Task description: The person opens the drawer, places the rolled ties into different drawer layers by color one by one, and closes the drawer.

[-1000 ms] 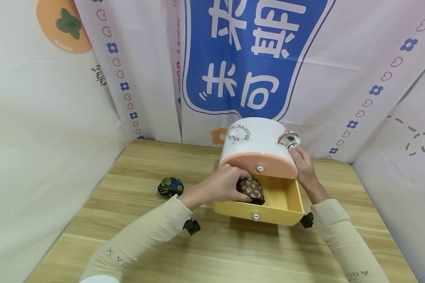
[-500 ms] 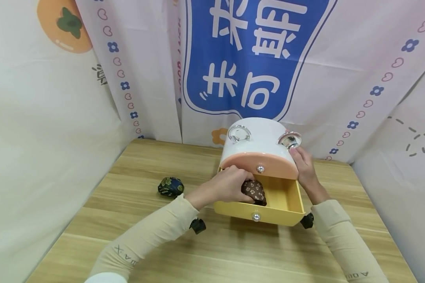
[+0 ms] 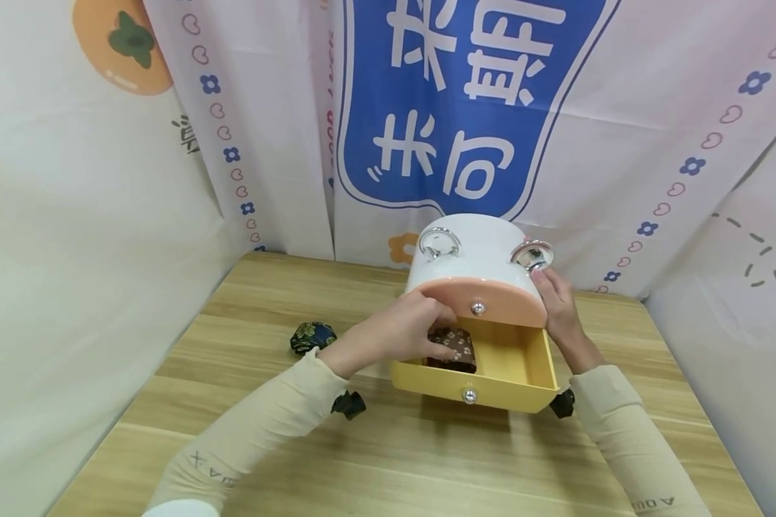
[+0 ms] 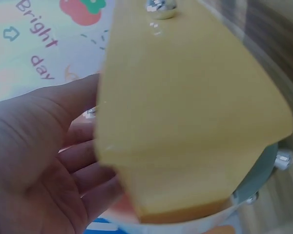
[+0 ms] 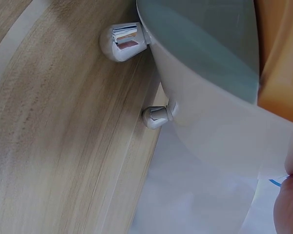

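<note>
A white round-topped drawer box [image 3: 468, 240] with a peach upper drawer [image 3: 481, 296] stands on the table. Its yellow lower drawer [image 3: 514, 391] is pulled out. Inside that drawer's left part sits a roll of brown flowered cloth [image 3: 462, 348], which my left hand [image 3: 404, 327] holds with the thumb across its front and the fingers behind. In the left wrist view, the drawer front hides the roll from the left hand [image 4: 44, 151]. My right hand [image 3: 561, 309] grips the box's right side just below a silver ring [image 3: 532, 255]; its fingertips [image 5: 287, 207] show at the right wrist view's edge.
A navy roll of cloth with gold flowers [image 3: 312, 337] lies on the wooden table [image 3: 388, 467] to the left. Silver ball feet [image 5: 124, 43] support the box. Printed fabric [image 3: 278, 143] hangs behind the table and along both sides.
My left hand first shifts slightly right with the brown roll, then back left. The roll now sits lower and further left in the drawer. My right hand stays at the box's side.
</note>
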Tool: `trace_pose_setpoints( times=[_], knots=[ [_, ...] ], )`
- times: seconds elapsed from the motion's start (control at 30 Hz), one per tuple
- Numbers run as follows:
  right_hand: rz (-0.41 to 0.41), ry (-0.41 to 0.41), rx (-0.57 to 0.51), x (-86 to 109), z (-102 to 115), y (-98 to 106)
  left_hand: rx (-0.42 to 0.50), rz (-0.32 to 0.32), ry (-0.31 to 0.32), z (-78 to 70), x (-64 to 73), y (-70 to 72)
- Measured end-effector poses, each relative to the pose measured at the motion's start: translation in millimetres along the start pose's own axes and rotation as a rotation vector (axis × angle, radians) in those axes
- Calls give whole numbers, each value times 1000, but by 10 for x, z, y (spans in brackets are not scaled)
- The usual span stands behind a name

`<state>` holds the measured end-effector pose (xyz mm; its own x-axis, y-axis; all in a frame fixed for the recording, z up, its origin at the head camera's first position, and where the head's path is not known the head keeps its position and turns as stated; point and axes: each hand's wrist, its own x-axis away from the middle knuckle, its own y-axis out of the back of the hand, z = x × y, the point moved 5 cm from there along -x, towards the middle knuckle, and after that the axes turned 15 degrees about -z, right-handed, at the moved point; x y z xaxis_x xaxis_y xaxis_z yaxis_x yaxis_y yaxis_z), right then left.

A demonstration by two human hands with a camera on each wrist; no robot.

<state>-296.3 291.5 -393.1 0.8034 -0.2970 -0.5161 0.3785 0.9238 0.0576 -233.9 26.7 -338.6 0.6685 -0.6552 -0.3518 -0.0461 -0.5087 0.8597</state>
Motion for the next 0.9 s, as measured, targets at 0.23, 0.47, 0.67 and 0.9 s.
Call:
trace_pose_setpoints(
  times=[0.23, 0.47, 0.67, 0.9],
  knots=[
    [-10, 16, 2, -8, -8, 7, -9, -56, 42, -75, 98, 297],
    [-11, 11, -6, -13, -13, 7, -36, -118, -18, -282, 278, 489],
    [-4, 14, -16, -23, -30, 13, -101, -161, -125, -456, 443, 455],
    [23, 10, -19, -6, 10, 1, -150, -136, -136, -517, 597, 237]
  ],
)
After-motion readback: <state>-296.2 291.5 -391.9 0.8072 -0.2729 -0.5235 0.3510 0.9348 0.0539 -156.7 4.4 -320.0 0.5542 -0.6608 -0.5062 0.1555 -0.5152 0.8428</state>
